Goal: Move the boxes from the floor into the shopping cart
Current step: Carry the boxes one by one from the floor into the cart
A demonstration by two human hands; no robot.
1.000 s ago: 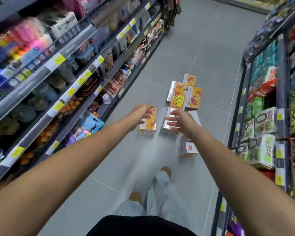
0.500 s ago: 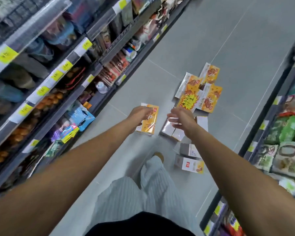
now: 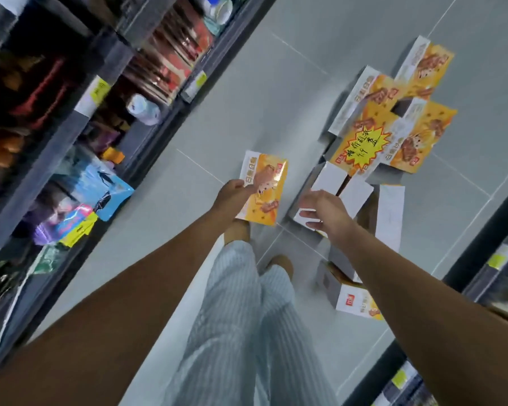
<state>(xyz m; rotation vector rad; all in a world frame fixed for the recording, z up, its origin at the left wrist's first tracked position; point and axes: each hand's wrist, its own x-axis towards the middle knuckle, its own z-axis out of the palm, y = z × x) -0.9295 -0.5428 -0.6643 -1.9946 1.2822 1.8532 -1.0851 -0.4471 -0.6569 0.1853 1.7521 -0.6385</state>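
Several orange and white snack boxes lie on the grey floor. One orange box sits apart at the left, and my left hand pinches its left edge with curled fingers. My right hand hovers open, fingers spread, over two white-topped boxes. Beyond them is a pile of orange boxes, one bearing a yellow starburst label. Another box lies on its side by my right forearm. No shopping cart is in view.
Store shelving full of packaged goods lines the left of the aisle, and a dark shelf edge lines the right. My striped trouser legs and feet are just below the hands, close to the boxes.
I have stepped forward and leaned down, so the boxes look larger and nearer. Both hands have dropped closer to the floor, the left one staying at the separate orange box.
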